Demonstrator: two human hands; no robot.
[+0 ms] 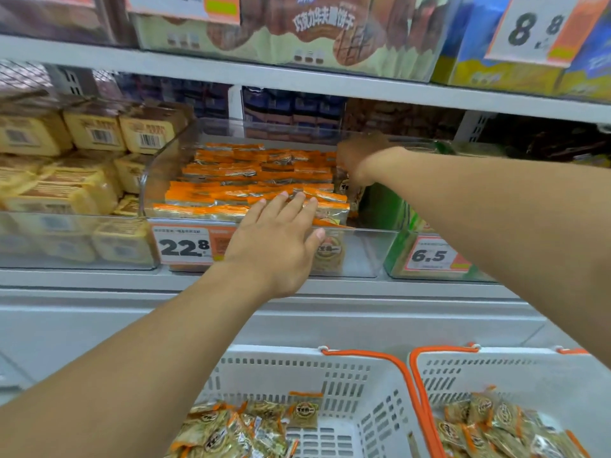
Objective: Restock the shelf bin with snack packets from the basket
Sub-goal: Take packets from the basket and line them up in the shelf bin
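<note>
Bright, even overhead light; soft shadows; upper shelves blurred; wide-angle bending at the edges.

Fingertips of the right hand (355, 163) blurred, sunk behind packets (251, 180) at the bin's (357, 249) far right — grip unreadable. Near baskets (380, 391) cut off at the bottom edge — price tag (183, 246) half hidden by the left hand (277, 246).

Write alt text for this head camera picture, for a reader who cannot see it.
A person's left hand lies flat on orange snack packets in a clear shelf bin, while the right hand reaches in at the bin's right side. Below stand two white baskets holding more packets.
</note>
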